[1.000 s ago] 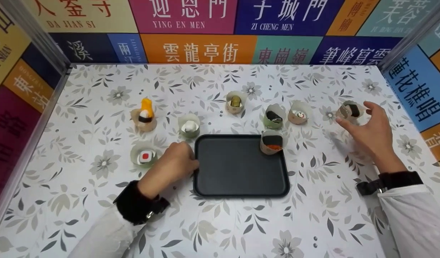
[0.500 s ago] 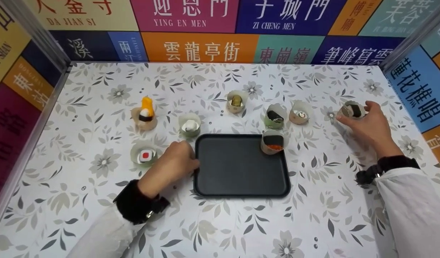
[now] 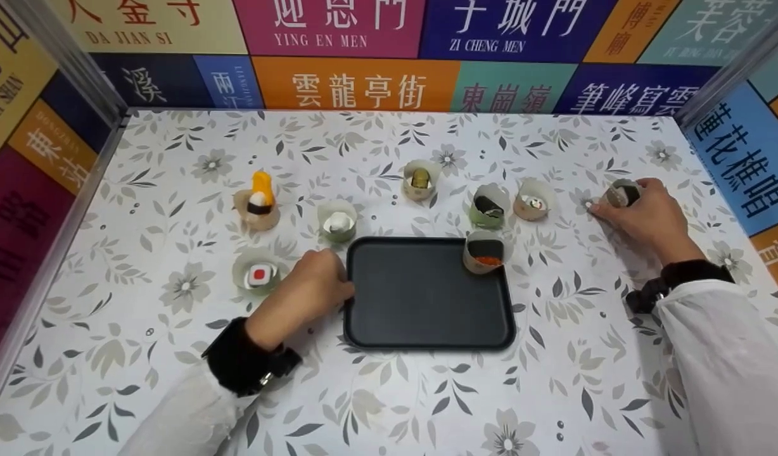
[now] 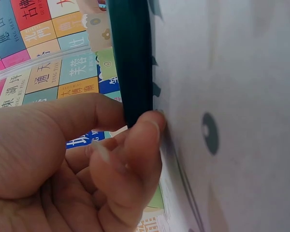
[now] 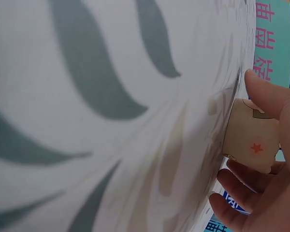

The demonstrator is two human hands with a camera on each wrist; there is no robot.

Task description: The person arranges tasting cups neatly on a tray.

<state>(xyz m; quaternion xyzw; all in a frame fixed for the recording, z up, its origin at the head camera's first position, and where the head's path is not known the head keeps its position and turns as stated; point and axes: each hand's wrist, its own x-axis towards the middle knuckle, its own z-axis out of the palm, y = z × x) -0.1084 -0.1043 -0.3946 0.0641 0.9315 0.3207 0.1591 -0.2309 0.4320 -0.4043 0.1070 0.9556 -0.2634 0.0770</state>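
Observation:
My left hand [image 3: 313, 282] pinches the left rim of a black rectangular tray [image 3: 420, 310] between thumb and fingers; the left wrist view shows the tray edge [image 4: 133, 63] held there. At the far right, my right hand [image 3: 652, 212] has its thumb and fingers curled round a tan paper cup [image 3: 615, 195] holding a dark-topped piece of toy sushi. In the right wrist view, the cup [image 5: 251, 137] stands on the table between thumb and fingers. Another paper cup [image 3: 474, 259] with an orange and black sushi piece sits in the tray's far right corner.
Behind the tray stand a green cup [image 3: 484, 218], a tan cup [image 3: 528, 209] and a cup with a green piece [image 3: 409, 188]. On the left are a cup with a white piece [image 3: 344, 234], a cup with a yellow topping [image 3: 256, 218] and a red-centred roll's cup [image 3: 249, 288].
My right hand's thumb and fingers have closed in round the tan paper cup, and its wrist has shifted slightly left and away from me. The left hand stays on the tray's rim.

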